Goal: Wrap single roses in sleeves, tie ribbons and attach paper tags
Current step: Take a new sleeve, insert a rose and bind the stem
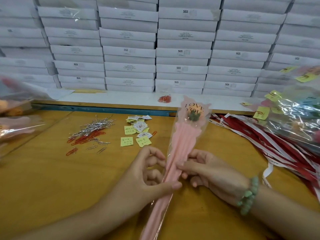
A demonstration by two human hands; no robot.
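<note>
Head view. Sleeve point(183, 141), pink, rose point(194, 112) inside at its far end, lies over the table point(43, 187) centre. Left hand point(147, 174) and right hand point(213, 174) both clamp it midway, fingers curled round. Tags point(138, 130) and clips point(90, 134) to the left, ribbons point(277, 149) to the right.

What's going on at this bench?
A person is wrapping a single rose in a pink sleeve. The left hand and right hand both pinch the sleeve around the stem. No ribbon or tag is on it yet; red and white ribbons lie to the right, paper tags and paper clips ahead.
</note>
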